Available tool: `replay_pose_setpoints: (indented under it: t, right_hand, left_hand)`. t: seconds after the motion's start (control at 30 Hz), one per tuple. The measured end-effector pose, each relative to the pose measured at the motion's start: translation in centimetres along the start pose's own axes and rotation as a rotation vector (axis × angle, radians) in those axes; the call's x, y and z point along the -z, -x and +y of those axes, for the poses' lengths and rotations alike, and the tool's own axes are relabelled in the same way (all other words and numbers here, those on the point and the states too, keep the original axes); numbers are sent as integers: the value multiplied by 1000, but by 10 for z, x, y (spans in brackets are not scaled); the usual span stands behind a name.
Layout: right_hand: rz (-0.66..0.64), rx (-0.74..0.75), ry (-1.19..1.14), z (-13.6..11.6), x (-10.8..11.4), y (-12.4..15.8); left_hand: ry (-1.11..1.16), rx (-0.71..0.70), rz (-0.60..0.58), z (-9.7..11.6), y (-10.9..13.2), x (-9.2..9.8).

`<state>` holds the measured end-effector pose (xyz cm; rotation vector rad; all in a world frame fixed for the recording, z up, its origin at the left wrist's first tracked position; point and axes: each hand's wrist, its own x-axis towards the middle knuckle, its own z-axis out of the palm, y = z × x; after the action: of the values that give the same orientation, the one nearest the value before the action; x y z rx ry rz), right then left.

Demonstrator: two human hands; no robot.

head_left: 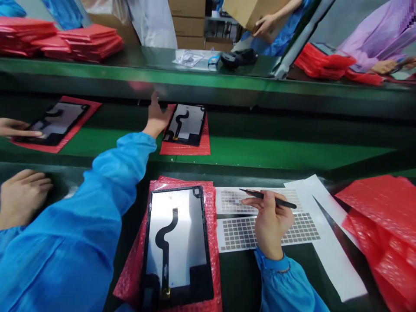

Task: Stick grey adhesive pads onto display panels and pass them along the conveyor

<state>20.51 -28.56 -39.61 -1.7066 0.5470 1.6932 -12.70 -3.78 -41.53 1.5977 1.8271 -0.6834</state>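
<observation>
My left hand is stretched out over the green belt with its fingers apart. It is at the left edge of a tablet screen panel lying on a red bubble-wrap bag; whether it touches them I cannot tell. Black tweezers are held in my right hand, pointing left above sheets of small grey square stickers. Close in front of me, a larger-looking screen panel with a curved black flex cable rests on red bubble-wrap bags.
On the left, a co-worker's hand touches another screen panel; a further hand rests below it. Red bags are piled at right. The raised shelf holds red stacks and a black object. Someone carries a carton.
</observation>
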Motion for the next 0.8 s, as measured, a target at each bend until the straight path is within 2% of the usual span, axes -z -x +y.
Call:
replay_pose_setpoints:
  t: [0.07,0.13,0.23,0.3,0.37,0.5,0.6,0.8]
  right_hand:
    - [-38,-33,22,0,3,0]
    - [-91,-69,54,1,7,0]
    - [-228,-117,106,6,16,-2]
    - [-325,-138,130,8,23,-3]
    - [-398,-159,143,9,29,-4]
    - [-461,-205,168,14,35,-1]
    - [-433,-228,201,19,36,2]
    - [-301,-208,264,24,36,2]
  left_hand:
    - [68,65,11,13,44,15]
    - [151,103,-43,32,103,29]
    - [246,137,-184,59,192,41]
    - [282,143,-240,70,228,42]
    - [302,160,-244,75,242,39]
    - [321,229,-172,74,243,33]
    - [335,287,-111,71,250,33]
    - [371,390,-51,70,260,28]
